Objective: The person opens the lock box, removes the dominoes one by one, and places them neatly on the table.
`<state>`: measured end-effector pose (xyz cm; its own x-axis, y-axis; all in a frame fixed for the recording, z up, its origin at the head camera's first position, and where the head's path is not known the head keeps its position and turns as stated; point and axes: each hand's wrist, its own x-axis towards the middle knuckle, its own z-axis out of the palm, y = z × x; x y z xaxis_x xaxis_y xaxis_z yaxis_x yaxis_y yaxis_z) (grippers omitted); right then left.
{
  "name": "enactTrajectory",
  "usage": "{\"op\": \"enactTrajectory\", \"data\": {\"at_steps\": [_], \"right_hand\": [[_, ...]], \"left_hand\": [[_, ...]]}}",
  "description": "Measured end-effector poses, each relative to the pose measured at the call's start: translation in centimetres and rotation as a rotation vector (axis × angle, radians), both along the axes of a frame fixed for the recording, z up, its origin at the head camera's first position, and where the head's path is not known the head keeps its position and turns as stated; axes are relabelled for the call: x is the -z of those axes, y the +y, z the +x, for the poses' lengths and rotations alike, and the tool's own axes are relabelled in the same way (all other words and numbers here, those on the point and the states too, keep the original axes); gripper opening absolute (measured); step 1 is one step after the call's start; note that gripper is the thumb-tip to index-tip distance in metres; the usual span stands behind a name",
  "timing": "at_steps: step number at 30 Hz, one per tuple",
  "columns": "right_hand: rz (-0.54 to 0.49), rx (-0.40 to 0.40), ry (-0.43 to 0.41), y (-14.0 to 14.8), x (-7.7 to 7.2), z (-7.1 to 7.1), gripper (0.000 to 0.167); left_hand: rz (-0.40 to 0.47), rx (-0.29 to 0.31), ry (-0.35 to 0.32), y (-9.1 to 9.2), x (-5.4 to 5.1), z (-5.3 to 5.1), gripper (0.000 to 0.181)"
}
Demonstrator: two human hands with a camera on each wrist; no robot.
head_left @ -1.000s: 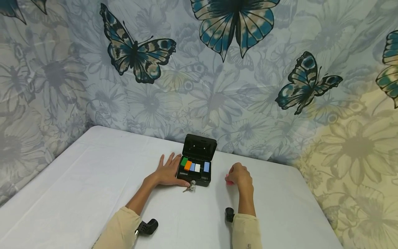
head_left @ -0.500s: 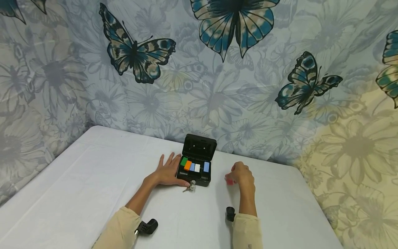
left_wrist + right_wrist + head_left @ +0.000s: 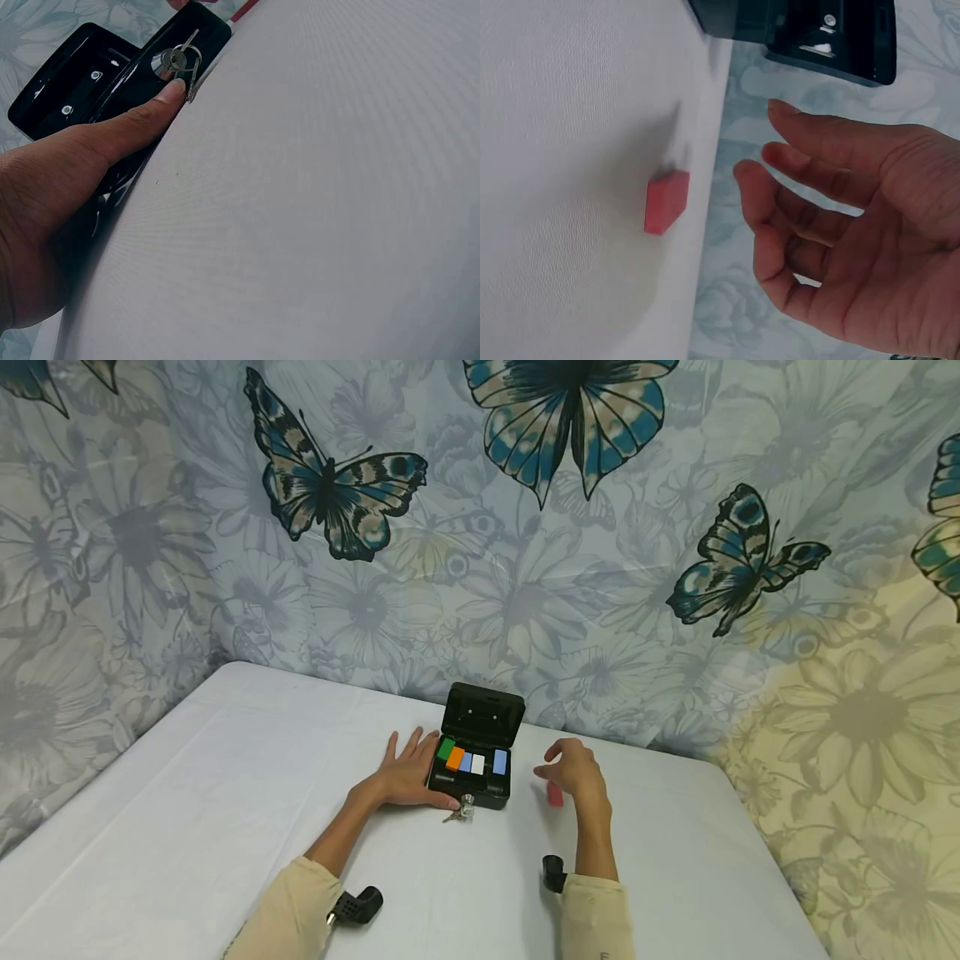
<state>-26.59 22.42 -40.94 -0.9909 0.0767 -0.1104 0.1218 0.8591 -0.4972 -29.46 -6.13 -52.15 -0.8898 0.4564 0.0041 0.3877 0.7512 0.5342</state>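
Observation:
A small black cash box (image 3: 489, 798) stands on the table with its lid (image 3: 483, 713) raised. Inside lie a green block (image 3: 446, 748), an orange block (image 3: 454, 759), a white block (image 3: 477, 765) and light blue blocks (image 3: 500, 762). My left hand (image 3: 403, 779) rests against the box's left side with fingers spread, its thumb along the front beside the lock with keys (image 3: 180, 61). To the right of the box, a red block (image 3: 555, 794) lies on the table. My right hand (image 3: 579, 768) hovers above it, apart from it, fingers loosely bent and holding nothing in the right wrist view.
A white cloth covers the table (image 3: 262, 777). Behind it hangs a butterfly-patterned backdrop (image 3: 360, 610), close to the box's lid. A black wrist camera (image 3: 360, 906) sits at the left sleeve, another wrist camera (image 3: 553, 873) at the right.
My right hand has let go of the red block and risen away from it, its fingers parting. The block stays on the table. My left hand has not moved.

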Motion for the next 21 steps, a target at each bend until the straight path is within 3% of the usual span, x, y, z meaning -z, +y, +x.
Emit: {"op": "enactTrajectory", "data": {"at_steps": [3, 21], "right_hand": [[-0.030, -0.012, 0.011, -0.6, 0.0, 0.0, 0.029], [-0.247, -0.057, 0.163, -3.5, 0.5, -0.4, 0.005]], "left_hand": [[-0.023, 0.000, -0.009, 0.0, 0.0, 0.0, 0.134], [0.032, 0.004, -0.012, 0.0, -1.1, 0.9, 0.129]]}}
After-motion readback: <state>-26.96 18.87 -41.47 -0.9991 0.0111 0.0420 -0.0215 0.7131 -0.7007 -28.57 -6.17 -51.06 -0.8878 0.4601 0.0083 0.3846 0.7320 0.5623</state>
